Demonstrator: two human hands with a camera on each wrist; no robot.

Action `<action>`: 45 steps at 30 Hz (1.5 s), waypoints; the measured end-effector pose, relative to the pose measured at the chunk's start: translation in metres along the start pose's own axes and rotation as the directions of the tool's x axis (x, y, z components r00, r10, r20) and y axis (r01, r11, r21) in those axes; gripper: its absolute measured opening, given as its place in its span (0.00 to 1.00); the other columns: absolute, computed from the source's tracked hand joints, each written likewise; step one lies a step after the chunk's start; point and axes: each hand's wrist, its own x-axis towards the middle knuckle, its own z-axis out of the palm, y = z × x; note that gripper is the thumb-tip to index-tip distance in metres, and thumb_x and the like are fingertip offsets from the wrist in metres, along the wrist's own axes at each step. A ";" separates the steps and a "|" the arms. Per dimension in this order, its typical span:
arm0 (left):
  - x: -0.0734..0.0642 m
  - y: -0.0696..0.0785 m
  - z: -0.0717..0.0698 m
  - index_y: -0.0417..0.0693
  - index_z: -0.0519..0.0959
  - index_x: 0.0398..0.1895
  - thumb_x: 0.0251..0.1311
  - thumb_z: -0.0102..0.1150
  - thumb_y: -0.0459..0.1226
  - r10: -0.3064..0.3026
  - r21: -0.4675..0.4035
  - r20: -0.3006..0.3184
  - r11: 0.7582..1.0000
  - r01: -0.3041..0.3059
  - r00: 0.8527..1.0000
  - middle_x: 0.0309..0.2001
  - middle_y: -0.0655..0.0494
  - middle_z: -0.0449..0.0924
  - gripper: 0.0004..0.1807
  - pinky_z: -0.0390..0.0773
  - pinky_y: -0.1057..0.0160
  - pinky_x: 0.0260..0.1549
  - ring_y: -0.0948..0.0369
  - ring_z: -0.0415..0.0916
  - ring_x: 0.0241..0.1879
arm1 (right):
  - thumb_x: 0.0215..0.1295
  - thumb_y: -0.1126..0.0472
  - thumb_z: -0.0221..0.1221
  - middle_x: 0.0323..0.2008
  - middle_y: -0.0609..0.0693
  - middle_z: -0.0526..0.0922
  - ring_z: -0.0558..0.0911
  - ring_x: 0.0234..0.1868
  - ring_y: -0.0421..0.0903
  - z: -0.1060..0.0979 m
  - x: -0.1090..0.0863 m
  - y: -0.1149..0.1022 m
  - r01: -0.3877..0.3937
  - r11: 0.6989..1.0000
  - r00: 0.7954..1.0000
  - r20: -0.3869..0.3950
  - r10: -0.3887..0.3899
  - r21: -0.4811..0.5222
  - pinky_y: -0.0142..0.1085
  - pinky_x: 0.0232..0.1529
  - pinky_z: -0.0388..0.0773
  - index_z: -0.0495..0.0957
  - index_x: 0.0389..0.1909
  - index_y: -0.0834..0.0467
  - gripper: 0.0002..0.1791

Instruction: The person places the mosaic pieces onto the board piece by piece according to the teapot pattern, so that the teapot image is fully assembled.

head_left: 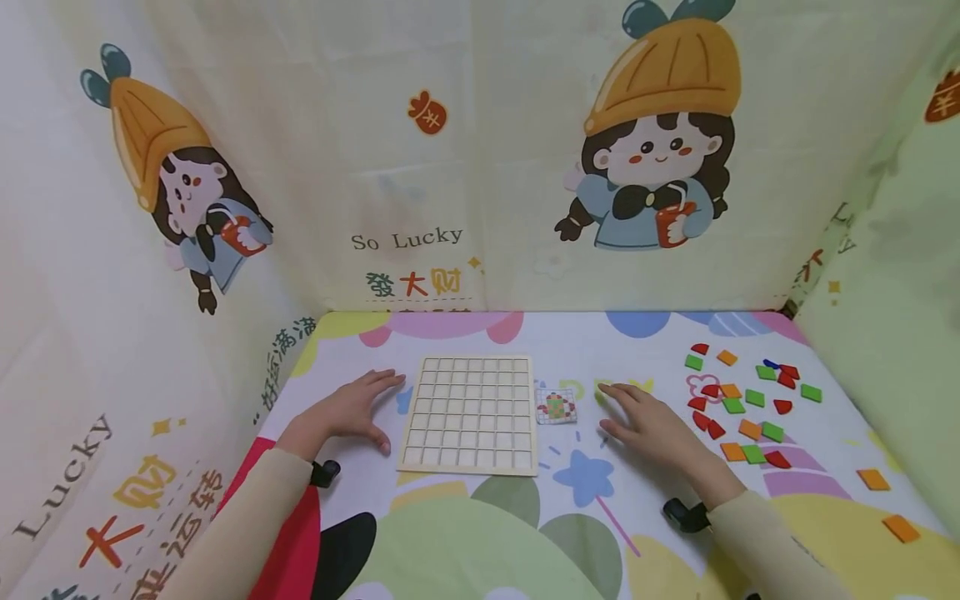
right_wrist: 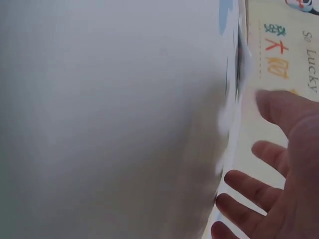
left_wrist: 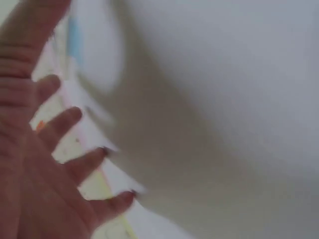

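In the head view a pale wooden grid board (head_left: 468, 415) lies on the table, its square cells bare. Just left of it, my left hand (head_left: 356, 412) has its fingers spread and holds nothing; the left wrist view shows the same spread fingers (left_wrist: 87, 167) over the white cloth. A small pattern card (head_left: 556, 406) with a red, green and orange design lies against the board's right side. To the right of that card my right hand (head_left: 645, 429) is low over the table, fingers extended and nothing in them. Its loosely spread fingers (right_wrist: 251, 191) show in the right wrist view.
Red, green and orange flat pieces (head_left: 752, 398) are scattered on the table at the right. Two orange squares (head_left: 900, 528) lie apart, nearer the front right edge. A patterned cloth covers the table (head_left: 495, 500). Printed curtains (head_left: 517, 167) hang behind it and at both sides.
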 end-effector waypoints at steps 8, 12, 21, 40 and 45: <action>0.000 0.004 0.004 0.59 0.58 0.82 0.28 0.86 0.59 -0.076 -0.041 0.037 0.996 0.078 0.996 0.82 0.42 0.50 0.71 0.45 0.17 0.65 0.34 0.40 0.81 | 0.70 0.46 0.64 0.71 0.65 0.71 0.72 0.70 0.67 0.006 0.013 -0.022 -0.006 0.999 1.000 0.030 0.004 0.054 0.64 0.66 0.71 0.66 0.76 0.56 0.38; 0.002 0.009 0.005 0.59 0.58 0.82 0.28 0.87 0.58 -0.085 -0.024 0.046 0.996 0.086 0.995 0.83 0.41 0.48 0.71 0.45 0.14 0.62 0.33 0.38 0.80 | 0.70 0.46 0.65 0.71 0.66 0.70 0.71 0.70 0.68 0.008 0.022 -0.031 -0.039 0.998 0.998 0.048 0.036 0.055 0.65 0.65 0.72 0.65 0.77 0.54 0.39; 0.013 0.020 0.010 0.61 0.55 0.83 0.24 0.86 0.61 -0.139 0.034 0.088 0.990 0.137 0.986 0.84 0.39 0.40 0.76 0.43 0.11 0.58 0.31 0.33 0.80 | 0.70 0.48 0.64 0.69 0.66 0.72 0.70 0.71 0.68 0.018 0.035 -0.049 -0.057 0.998 0.998 0.015 0.057 -0.020 0.65 0.66 0.70 0.72 0.73 0.52 0.33; 0.014 0.026 0.013 0.62 0.53 0.84 0.26 0.85 0.64 -0.132 0.047 0.086 0.991 0.128 0.987 0.84 0.38 0.37 0.76 0.43 0.10 0.57 0.29 0.31 0.80 | 0.68 0.50 0.67 0.70 0.67 0.71 0.69 0.71 0.67 0.025 0.035 -0.055 -0.119 0.990 0.992 -0.040 0.117 -0.074 0.69 0.63 0.69 0.78 0.67 0.51 0.27; 0.014 0.028 0.014 0.61 0.54 0.83 0.25 0.85 0.64 -0.133 0.045 0.079 0.990 0.130 0.988 0.83 0.36 0.37 0.76 0.42 0.10 0.56 0.28 0.31 0.80 | 0.68 0.50 0.67 0.70 0.66 0.71 0.68 0.72 0.67 0.024 0.035 -0.055 -0.124 0.991 0.992 -0.030 0.122 -0.058 0.68 0.63 0.69 0.78 0.67 0.51 0.28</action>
